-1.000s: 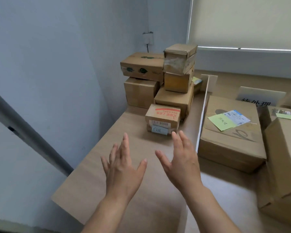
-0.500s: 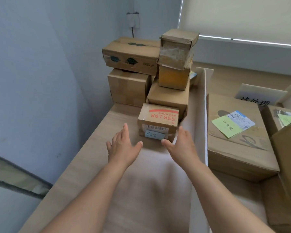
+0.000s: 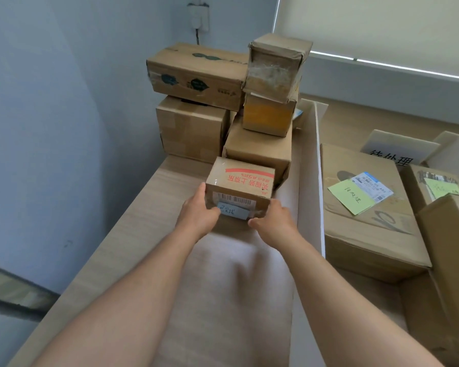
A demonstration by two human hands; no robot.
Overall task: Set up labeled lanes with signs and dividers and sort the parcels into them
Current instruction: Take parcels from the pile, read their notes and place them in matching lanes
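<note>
A small cardboard parcel (image 3: pixel 240 182) with red print, a barcode and a blue note sits on the table in the left lane. My left hand (image 3: pixel 198 214) presses its left side and my right hand (image 3: pixel 274 221) its right front corner, so both hands grip it. Behind it stands a stack of several parcels (image 3: pixel 260 147) in the corner. A white upright divider (image 3: pixel 317 165) runs along the lane's right side. Beyond it lies a large flat parcel (image 3: pixel 366 223) with a green note, and a white sign (image 3: pixel 395 152) with black characters.
The blue wall (image 3: pixel 64 128) borders the table's left edge. More cardboard boxes (image 3: pixel 451 250) crowd the right side. A wall socket with a cable (image 3: pixel 198 19) hangs above the stack. The wooden table (image 3: pixel 133 247) stretches toward me between my arms.
Both hands went forward from open in the air to the small parcel and closed on its sides. The camera moved closer to the stack.
</note>
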